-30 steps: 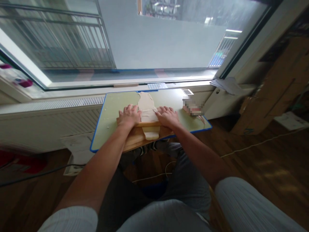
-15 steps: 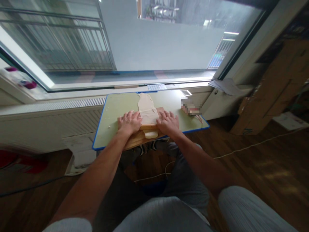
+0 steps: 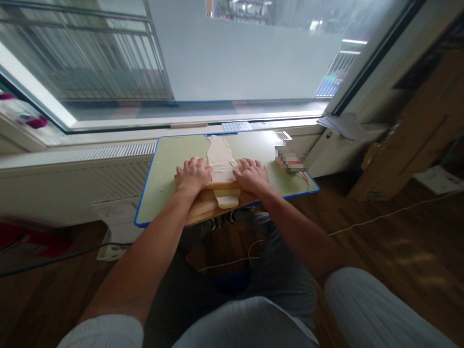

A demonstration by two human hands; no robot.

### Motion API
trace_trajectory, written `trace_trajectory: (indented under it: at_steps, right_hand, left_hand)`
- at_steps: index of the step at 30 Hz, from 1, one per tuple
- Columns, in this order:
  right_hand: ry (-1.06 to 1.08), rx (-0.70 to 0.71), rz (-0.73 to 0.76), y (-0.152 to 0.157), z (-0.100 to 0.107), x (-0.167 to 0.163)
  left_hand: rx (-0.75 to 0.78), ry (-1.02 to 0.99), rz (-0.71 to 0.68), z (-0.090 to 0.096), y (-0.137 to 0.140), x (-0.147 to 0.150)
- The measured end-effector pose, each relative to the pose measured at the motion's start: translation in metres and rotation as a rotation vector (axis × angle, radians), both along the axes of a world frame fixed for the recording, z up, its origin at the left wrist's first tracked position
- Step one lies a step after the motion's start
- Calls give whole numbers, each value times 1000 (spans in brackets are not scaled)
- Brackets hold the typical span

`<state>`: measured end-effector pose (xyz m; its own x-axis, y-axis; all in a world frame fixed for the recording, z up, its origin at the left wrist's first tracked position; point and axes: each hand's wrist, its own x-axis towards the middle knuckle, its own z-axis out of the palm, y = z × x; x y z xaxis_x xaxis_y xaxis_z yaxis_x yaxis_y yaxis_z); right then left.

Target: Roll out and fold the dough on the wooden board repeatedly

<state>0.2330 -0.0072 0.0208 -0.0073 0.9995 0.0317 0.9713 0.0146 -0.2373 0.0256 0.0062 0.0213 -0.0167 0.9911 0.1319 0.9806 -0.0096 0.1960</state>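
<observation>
A pale sheet of dough (image 3: 218, 151) stretches away from me over a small table, with creases near my hands. Across it lies a wooden rolling pin (image 3: 225, 185), mostly covered by my hands and partly by dough. My left hand (image 3: 193, 175) is on the pin's left part, fingers bent over it. On the right part, my right hand (image 3: 253, 175) holds it the same way, beside the dough's edge. A short tongue of dough (image 3: 227, 200) shows on the near side of the pin, over a wooden board (image 3: 199, 208).
The pale green table (image 3: 166, 159) has a blue rim. A blurred-out object (image 3: 292, 158) sits on its right side. Beyond are a radiator (image 3: 108, 152), a windowsill and a large window. A cardboard box (image 3: 402, 130) stands right; a cable (image 3: 380, 216) runs along the floor.
Both hands and the rolling pin have moved slightly away from me. More of the near dough tongue now shows. The view has shifted a little too.
</observation>
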Motion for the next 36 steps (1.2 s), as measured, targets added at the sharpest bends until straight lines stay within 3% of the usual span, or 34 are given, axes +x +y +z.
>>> trace_trajectory:
  at_steps: [7,12,20,28,32,36]
  right_hand:
    - [46,-40,-16,48,-2,3]
    - [53,-24,-25,54,-5,3]
    - [69,63,-19,13,1,-1]
    - [-38,127,-32,-30,-13,-5]
    - [-54,153,-29,-36,-16,-6]
    - [-32,111,-33,-26,-11,-7]
  left_hand:
    - [-7,5,40,5,43,2]
    - [-36,8,31,7,47,4]
    - [-25,-22,14,1,18,-1]
    - [36,22,-5,-4,-30,-2]
    - [123,53,-34,-8,-48,-2]
    - [145,75,-77,-10,-47,-3]
